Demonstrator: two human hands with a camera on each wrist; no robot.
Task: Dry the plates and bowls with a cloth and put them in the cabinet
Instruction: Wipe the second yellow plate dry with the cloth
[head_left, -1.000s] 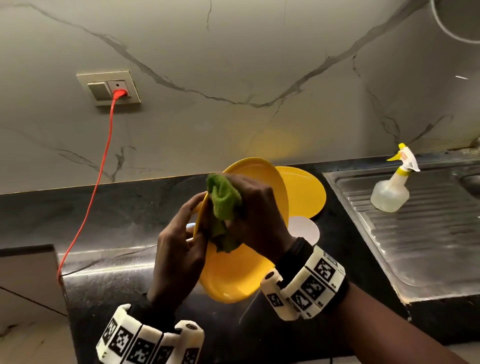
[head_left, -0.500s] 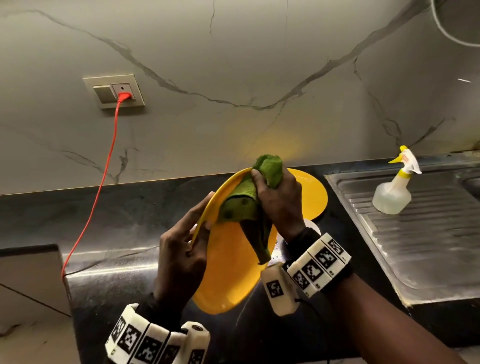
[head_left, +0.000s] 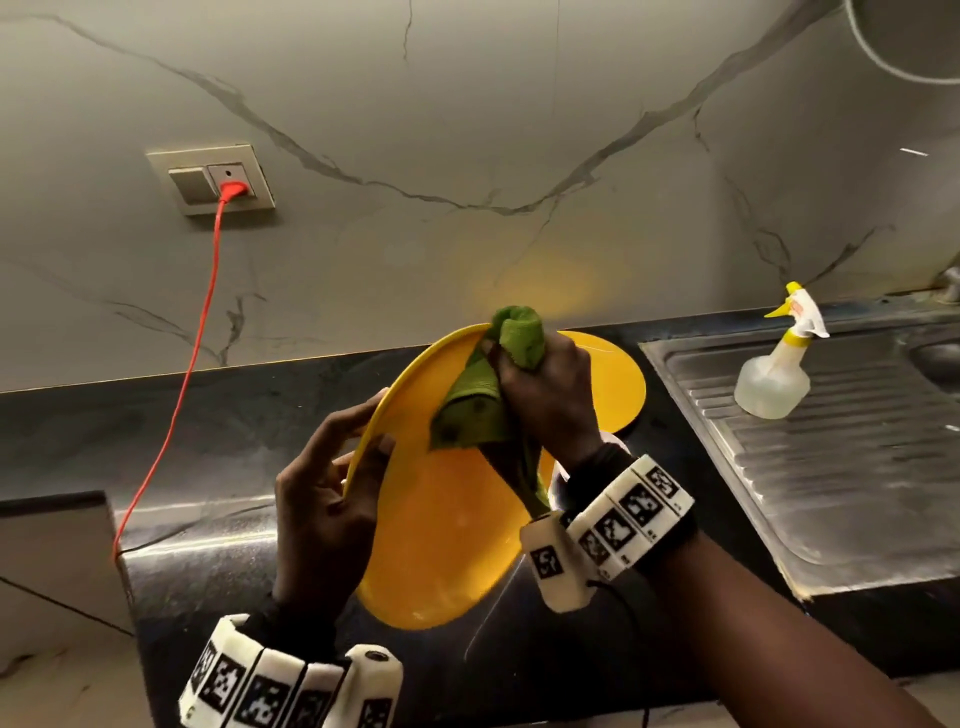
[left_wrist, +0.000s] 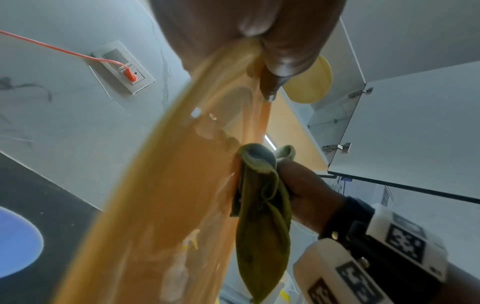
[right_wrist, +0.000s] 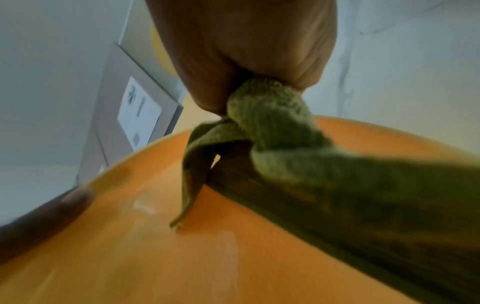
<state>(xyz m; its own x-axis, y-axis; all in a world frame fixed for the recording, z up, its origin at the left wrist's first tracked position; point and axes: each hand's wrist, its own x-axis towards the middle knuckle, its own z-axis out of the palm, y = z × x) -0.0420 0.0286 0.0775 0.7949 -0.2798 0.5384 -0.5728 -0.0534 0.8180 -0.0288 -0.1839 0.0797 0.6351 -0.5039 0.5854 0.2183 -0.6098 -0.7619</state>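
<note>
Cloth (head_left: 480, 400) higher now on one of two plates (head_left: 447, 540)

We see our right hand (right_wrist: 249, 51) at the top of the right wrist view, its grip closed round a bunched green cloth (right_wrist: 298, 160). The cloth spills out below the grip and trails off to the lower right, broad and blurred. One thin corner hangs down left of the main fold, and its tip touches the orange plate (right_wrist: 130, 257) beneath. The plate fills the lower part of the view under the grip, tilted, with faint pale smears on its surface. A dark fingertip (right_wrist: 64, 205) rests at the plate's rim, low and left of the grip. Behind, left of the grip, a grey panel (right_wrist: 124, 127) stands against a pale wall (right_wrist: 52, 61).
</note>
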